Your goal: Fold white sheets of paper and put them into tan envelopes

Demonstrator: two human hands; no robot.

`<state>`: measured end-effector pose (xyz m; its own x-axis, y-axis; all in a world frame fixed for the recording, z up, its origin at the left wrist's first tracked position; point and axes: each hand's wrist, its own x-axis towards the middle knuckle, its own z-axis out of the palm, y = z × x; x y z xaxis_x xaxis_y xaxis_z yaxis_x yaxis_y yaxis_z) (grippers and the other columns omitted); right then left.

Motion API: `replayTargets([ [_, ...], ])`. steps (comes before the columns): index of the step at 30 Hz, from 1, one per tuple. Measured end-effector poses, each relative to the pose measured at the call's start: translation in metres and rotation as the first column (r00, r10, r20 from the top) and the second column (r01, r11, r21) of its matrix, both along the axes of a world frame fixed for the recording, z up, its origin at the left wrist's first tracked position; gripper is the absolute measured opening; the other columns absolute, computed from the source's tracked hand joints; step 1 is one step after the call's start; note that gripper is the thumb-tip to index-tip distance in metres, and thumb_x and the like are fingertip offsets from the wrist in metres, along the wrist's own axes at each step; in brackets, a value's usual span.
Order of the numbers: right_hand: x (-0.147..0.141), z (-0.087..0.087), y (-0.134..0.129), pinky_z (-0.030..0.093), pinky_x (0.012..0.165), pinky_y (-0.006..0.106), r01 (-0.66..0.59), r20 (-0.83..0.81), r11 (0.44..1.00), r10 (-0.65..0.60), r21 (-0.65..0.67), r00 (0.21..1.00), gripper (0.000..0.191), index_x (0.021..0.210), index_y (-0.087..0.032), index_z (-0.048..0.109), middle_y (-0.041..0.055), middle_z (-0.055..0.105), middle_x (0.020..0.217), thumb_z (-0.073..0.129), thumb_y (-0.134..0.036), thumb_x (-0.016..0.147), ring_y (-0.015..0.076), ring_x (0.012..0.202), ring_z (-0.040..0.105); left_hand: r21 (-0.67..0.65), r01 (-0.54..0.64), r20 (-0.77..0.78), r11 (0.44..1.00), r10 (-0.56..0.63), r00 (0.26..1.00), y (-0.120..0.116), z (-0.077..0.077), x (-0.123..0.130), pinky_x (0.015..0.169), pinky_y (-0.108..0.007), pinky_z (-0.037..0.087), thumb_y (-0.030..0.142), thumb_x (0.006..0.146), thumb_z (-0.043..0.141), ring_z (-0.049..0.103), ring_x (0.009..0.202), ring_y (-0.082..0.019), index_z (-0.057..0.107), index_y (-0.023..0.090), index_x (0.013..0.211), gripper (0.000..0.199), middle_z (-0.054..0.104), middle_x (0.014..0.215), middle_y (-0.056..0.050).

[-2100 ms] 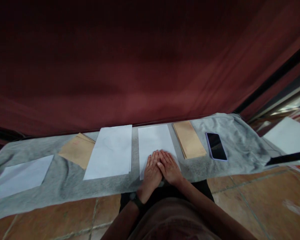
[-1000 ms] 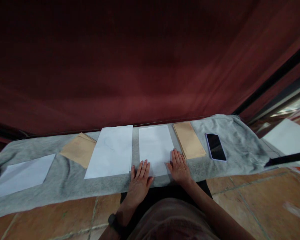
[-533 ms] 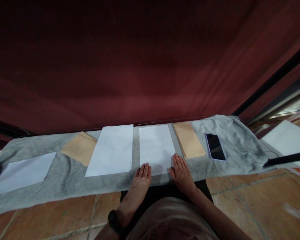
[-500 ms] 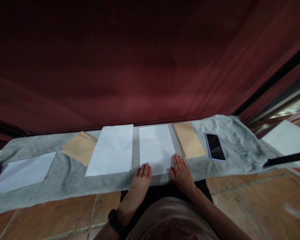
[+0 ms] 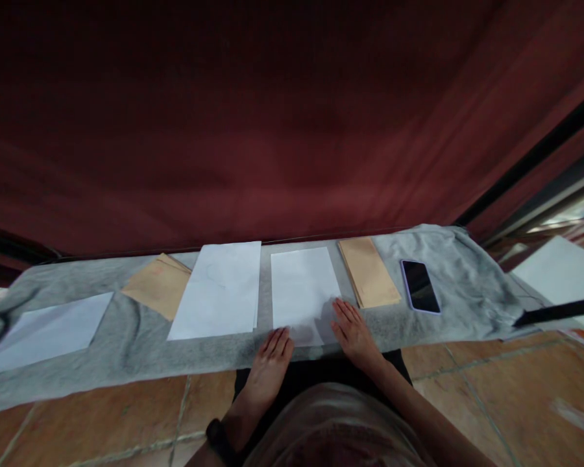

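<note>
A white sheet of paper [image 5: 304,285] lies flat on the grey cloth in front of me. At its near left corner rests my left hand [image 5: 271,360], palm down, fingers stretched and close together. My right hand [image 5: 354,331] lies flat on the near part of the sheet's right edge, its fingers extended and the thumb a little apart. Neither hand grips anything. Just left of the sheet is a stack of white paper [image 5: 219,292]. To the right lies a stack of brown envelopes [image 5: 370,272], close to my right fingertips.
A phone [image 5: 420,287] in a pale purple case lies right of the envelopes. More brown envelopes [image 5: 158,285] and another white sheet [image 5: 48,331] are at the left. The grey cloth [image 5: 141,363] covers a narrow table before a dark red curtain [image 5: 292,162].
The white sheet has slid slightly toward me, its near edge now lower. Both hands have shifted a little with it, still flat.
</note>
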<state>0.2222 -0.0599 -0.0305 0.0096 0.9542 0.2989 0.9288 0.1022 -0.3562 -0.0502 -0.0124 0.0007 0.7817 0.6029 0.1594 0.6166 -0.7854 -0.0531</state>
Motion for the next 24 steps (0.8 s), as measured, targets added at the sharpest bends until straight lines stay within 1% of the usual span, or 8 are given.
replayTargets([
  [3,0.0,0.003,0.016,0.039,0.119,0.049,-0.023,-0.008,1.0,0.023,-0.02,1.0,0.051,0.152,-0.012,0.045,0.0158,0.047,0.155,0.039,-0.033,0.105,0.0272,0.146,0.041,-0.005,0.024,0.07,1.0,-0.023,0.997,-0.009,-0.004,-0.008,0.107,-0.041,0.052,0.005,0.092,0.045,0.066,0.12,-0.025,0.07,0.017,0.113,0.034,0.07,0.129,-0.012],
  [5,-0.004,0.006,0.032,0.037,0.12,0.048,-0.035,0.001,0.999,0.035,-0.03,0.999,0.05,0.15,-0.01,0.048,0.0158,0.046,0.156,0.038,-0.031,0.105,0.027,0.147,0.04,-0.017,0.019,0.118,1.0,-0.017,0.993,-0.013,-0.003,-0.01,0.107,-0.044,0.051,0.02,0.098,0.048,0.067,0.119,-0.026,0.069,0.017,0.114,0.027,0.071,0.128,-0.012],
  [8,-0.013,0.01,0.061,0.034,0.122,0.047,-0.052,0.01,0.998,0.053,-0.036,0.999,0.05,0.15,-0.01,0.047,0.0146,0.044,0.158,0.037,-0.029,0.105,0.0253,0.148,0.038,-0.055,-0.016,0.171,0.998,0.025,0.985,-0.004,0.004,0.0,0.109,-0.044,0.05,0.036,0.102,0.045,0.063,0.125,-0.026,0.062,0.015,0.13,0.039,0.067,0.136,-0.013],
  [12,-0.03,0.013,0.1,0.031,0.122,0.045,-0.088,0.068,0.994,0.092,-0.064,0.993,0.049,0.149,-0.009,0.048,0.0141,0.044,0.158,0.033,-0.028,0.106,0.0238,0.148,0.037,-0.121,-0.135,0.179,0.983,0.156,0.971,0.041,0.011,0.039,0.119,-0.042,0.039,0.033,0.106,0.032,0.044,0.145,-0.024,0.043,0.009,0.151,0.052,0.05,0.154,-0.015],
  [14,-0.036,0.012,0.114,0.029,0.123,0.046,-0.095,0.12,0.99,0.107,-0.101,0.987,0.049,0.15,-0.012,0.048,0.0128,0.043,0.159,0.036,-0.026,0.105,0.0249,0.148,0.037,-0.161,-0.159,0.169,0.974,0.186,0.968,0.069,0.008,0.061,0.123,-0.044,0.034,0.033,0.106,0.028,0.034,0.151,-0.023,0.039,0.008,0.153,0.054,0.043,0.159,-0.015],
  [17,-0.039,0.009,0.126,0.024,0.123,0.049,-0.07,0.186,0.989,0.093,-0.129,0.978,0.053,0.154,-0.018,0.043,0.0105,0.039,0.161,0.043,-0.024,0.101,0.0277,0.148,0.036,-0.227,-0.176,0.138,0.958,0.21,0.968,0.104,-0.001,0.087,0.124,-0.045,0.029,0.035,0.107,0.023,0.029,0.153,-0.023,0.034,0.007,0.156,0.058,0.037,0.162,-0.015],
  [21,-0.033,0.007,0.136,0.024,0.122,0.052,-0.003,0.2,0.995,0.024,-0.101,0.979,0.052,0.154,-0.022,0.044,0.0088,0.038,0.162,0.042,-0.027,0.102,0.0299,0.147,0.038,-0.242,-0.22,0.081,0.945,0.246,0.966,0.129,-0.011,0.098,0.126,-0.045,0.022,0.042,0.107,0.025,0.025,0.154,-0.025,0.032,0.007,0.157,0.062,0.032,0.164,-0.015],
  [24,-0.025,0.007,0.143,0.024,0.121,0.051,0.052,0.192,0.995,-0.035,-0.085,0.981,0.049,0.153,-0.02,0.045,0.0116,0.038,0.162,0.039,-0.029,0.105,0.0299,0.147,0.039,-0.207,-0.267,0.057,0.941,0.284,0.957,0.141,-0.015,0.095,0.127,-0.048,0.019,0.045,0.107,0.024,0.022,0.155,-0.025,0.033,0.01,0.157,0.063,0.03,0.164,-0.014],
])
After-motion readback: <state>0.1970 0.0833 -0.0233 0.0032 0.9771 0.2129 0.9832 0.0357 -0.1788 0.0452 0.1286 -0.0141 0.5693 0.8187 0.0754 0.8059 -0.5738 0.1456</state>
